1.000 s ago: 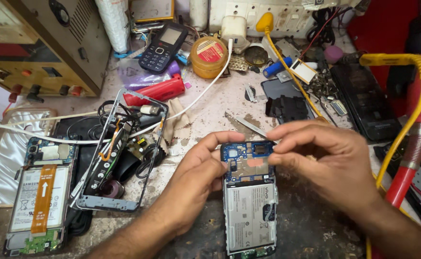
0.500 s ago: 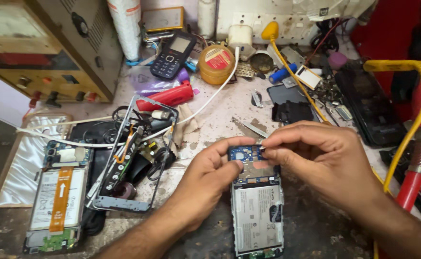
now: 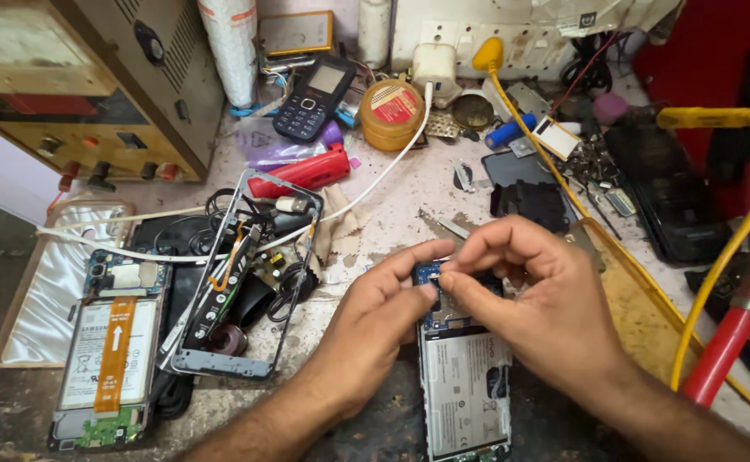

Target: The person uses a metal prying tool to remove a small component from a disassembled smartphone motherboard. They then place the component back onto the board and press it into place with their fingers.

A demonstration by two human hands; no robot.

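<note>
An opened phone [image 3: 465,385] lies back-up on the bench in front of me, its silver battery and blue circuit board exposed. My left hand [image 3: 371,321] rests beside its upper left corner, thumb and forefinger pressing on the blue board at the top. My right hand [image 3: 546,308] curls over the upper right part, its fingertips pinched together on a small part of the board next to my left thumb. What sits between the fingertips is too small to tell.
A second opened phone [image 3: 106,359] with an orange ribbon lies at the left, beside a bare phone frame [image 3: 238,282] over tangled wires. A keypad phone [image 3: 311,98], round tin [image 3: 392,111], red lighter [image 3: 302,171], tweezers [image 3: 443,224], power supply [image 3: 76,85] and yellow cable [image 3: 734,214] surround the work.
Both hands have closed in over the top of the phone; the right fingertips now meet the left thumb on the blue board. The view has shifted slightly.
</note>
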